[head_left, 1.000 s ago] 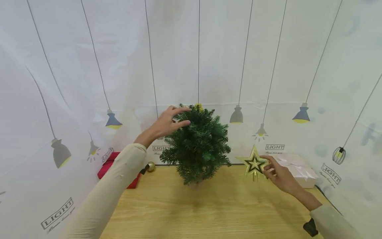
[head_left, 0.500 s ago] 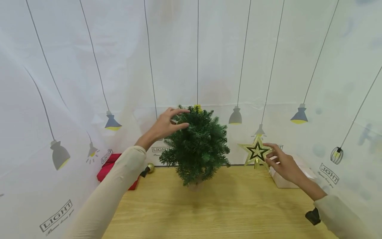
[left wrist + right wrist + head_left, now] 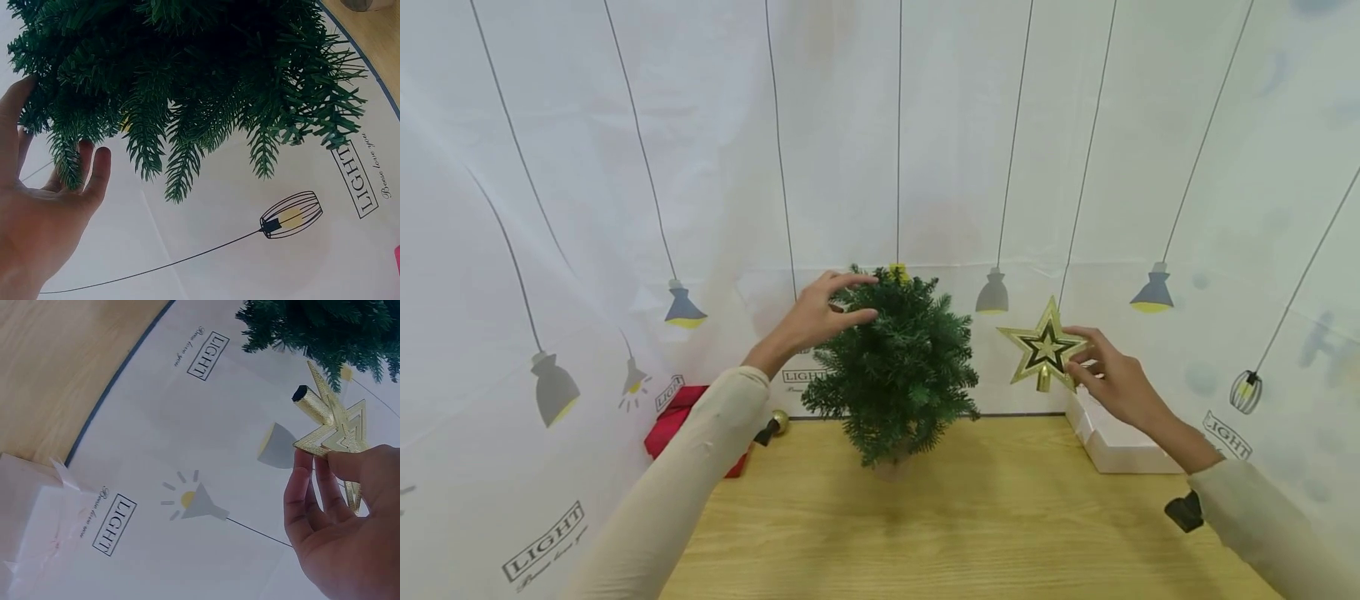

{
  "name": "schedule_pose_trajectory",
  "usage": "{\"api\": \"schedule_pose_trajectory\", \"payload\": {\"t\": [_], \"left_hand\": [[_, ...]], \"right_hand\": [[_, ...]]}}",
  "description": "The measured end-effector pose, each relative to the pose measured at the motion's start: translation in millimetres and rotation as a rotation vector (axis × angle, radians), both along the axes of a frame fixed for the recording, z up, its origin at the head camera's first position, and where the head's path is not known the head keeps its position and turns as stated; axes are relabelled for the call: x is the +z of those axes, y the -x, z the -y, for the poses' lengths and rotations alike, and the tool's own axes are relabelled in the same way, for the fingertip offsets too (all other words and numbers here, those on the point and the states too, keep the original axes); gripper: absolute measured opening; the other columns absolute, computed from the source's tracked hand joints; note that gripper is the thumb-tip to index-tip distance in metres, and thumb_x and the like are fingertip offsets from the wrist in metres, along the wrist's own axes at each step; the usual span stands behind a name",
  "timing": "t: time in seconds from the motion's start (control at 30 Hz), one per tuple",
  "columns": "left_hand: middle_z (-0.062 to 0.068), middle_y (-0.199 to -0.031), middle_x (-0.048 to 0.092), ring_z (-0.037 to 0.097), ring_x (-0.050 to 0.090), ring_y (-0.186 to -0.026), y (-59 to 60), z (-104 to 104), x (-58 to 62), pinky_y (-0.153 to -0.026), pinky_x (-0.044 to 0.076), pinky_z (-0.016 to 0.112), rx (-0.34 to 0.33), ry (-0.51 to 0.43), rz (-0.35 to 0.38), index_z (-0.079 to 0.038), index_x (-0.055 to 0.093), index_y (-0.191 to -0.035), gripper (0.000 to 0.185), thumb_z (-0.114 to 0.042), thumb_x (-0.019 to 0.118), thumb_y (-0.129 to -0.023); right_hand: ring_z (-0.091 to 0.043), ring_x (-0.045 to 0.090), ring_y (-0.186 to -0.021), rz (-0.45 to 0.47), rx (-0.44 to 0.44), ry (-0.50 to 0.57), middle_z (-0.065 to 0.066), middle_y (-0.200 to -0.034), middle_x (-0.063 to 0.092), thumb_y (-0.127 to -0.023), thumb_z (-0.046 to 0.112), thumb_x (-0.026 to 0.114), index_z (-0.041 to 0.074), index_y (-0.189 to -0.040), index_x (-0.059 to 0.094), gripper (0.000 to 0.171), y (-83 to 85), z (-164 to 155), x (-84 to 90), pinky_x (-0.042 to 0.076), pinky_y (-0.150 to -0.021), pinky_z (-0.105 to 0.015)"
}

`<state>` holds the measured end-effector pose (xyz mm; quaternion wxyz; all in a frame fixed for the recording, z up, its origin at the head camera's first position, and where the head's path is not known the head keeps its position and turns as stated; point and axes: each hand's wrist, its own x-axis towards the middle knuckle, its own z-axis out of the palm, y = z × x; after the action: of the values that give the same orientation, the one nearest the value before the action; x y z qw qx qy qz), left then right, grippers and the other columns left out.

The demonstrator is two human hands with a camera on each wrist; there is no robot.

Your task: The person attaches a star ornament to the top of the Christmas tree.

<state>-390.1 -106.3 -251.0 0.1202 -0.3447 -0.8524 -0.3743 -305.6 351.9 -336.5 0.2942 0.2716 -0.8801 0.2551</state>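
The right hand point(image 3: 1118, 379) is pinching the gold star point(image 3: 1045, 344) by one edge, holding it right of the green tree point(image 3: 902, 367), open room separating them. The left hand point(image 3: 814, 315) is curving beside the tree's upper left edge, fingers parted. A white box point(image 3: 1123, 446) is sitting near the tabletop's point(image 3: 955, 533) back edge.

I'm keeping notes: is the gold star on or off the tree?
Off. The right hand holds the gold star beside the tree; the head view shows a gap between them.
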Motion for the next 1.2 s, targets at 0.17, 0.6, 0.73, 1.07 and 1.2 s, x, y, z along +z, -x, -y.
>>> {"api": "schedule_pose_trajectory", "payload": {"t": [0.17, 0.6, 0.73, 1.07, 1.2], "left_hand": [[0.011, -0.148, 0.048, 0.029, 0.048, -0.136, 0.8, -1.2, -0.1, -0.104, 0.051, 0.046, 0.001, -0.004, 0.000, -0.022, 0.056, -0.150, 0.057, -0.036, 0.074, -0.098], [0.008, -0.144, 0.053, 0.026, 0.051, -0.131, 5.3, -2.5, 0.6, -0.105, 0.050, 0.046, -0.006, -0.013, -0.028, -0.021, 0.055, -0.148, 0.056, -0.033, 0.075, -0.098], [0.010, -0.143, 0.053, 0.027, 0.052, -0.131, 5.1, -2.5, 0.8, -0.104, 0.051, 0.047, -0.009, -0.019, -0.027, -0.020, 0.053, -0.148, 0.057, -0.032, 0.076, -0.098], [0.014, -0.142, 0.053, 0.031, 0.052, -0.131, 3.3, -2.5, 1.4, -0.106, 0.049, 0.051, -0.016, -0.038, -0.023, -0.016, 0.052, -0.148, 0.057, -0.028, 0.076, -0.097], [0.014, -0.142, 0.053, 0.031, 0.051, -0.133, 3.0, -1.9, 0.8, -0.108, 0.048, 0.052, -0.021, -0.047, -0.020, -0.015, 0.052, -0.148, 0.057, -0.028, 0.076, -0.098]], "right_hand": [[-0.031, 0.074, -0.072, -0.007, -0.006, -0.006, -0.021, -0.100, 0.073, -0.098, -0.004, 0.067, 0.004, -0.151, 0.044, 0.058, 2.5, 6.0, 14.8, 0.055, -0.058, -0.029], [-0.035, 0.075, -0.076, -0.005, -0.035, 0.012, -0.021, -0.100, 0.073, -0.101, -0.001, 0.064, 0.006, -0.152, 0.042, 0.056, 11.2, 20.4, 47.3, 0.054, -0.059, -0.032], [-0.036, 0.075, -0.078, 0.000, -0.035, 0.019, -0.021, -0.102, 0.073, -0.102, 0.001, 0.064, 0.008, -0.154, 0.042, 0.057, 12.4, 23.8, 55.1, 0.054, -0.060, -0.030], [-0.039, 0.075, -0.079, -0.023, -0.022, 0.052, -0.021, -0.101, 0.073, -0.102, 0.002, 0.064, 0.008, -0.153, 0.043, 0.056, 17.9, 31.7, 72.6, 0.050, -0.059, -0.024], [-0.039, 0.075, -0.081, -0.009, -0.024, 0.066, -0.022, -0.103, 0.073, -0.103, 0.003, 0.064, 0.009, -0.154, 0.042, 0.056, 20.2, 35.5, 78.3, 0.048, -0.059, -0.022]]}}
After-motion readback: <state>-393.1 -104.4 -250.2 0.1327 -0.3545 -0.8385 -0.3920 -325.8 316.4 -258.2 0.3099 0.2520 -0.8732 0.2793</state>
